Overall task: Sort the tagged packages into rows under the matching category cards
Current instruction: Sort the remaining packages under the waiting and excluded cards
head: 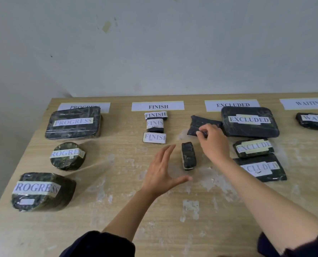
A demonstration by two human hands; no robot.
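Four white category cards lie along the table's far edge: PROGRESS (pixel 104 107), FINISH (pixel 157 106), EXCLUDED (pixel 232 104), WAITING (pixel 306 103). Black wrapped packages with tags sit in rows under them: three PROGRESS (pixel 73 122), three FINISH (pixel 155 125), three EXCLUDED (pixel 249 121), one WAITING (pixel 314 121). My right hand (pixel 213 141) pinches the near edge of a flat dark package (pixel 200 123) between the FINISH and EXCLUDED rows; its tag is hidden. My left hand (pixel 163 172) hovers open, fingers spread, just left of a small dark package (pixel 188 155) standing on its side.
The wooden table (pixel 117 210) has worn white patches and ends at a pale wall behind the cards. Its left edge runs diagonally beside the PROGRESS row. My dark sleeves show at the bottom of the view.
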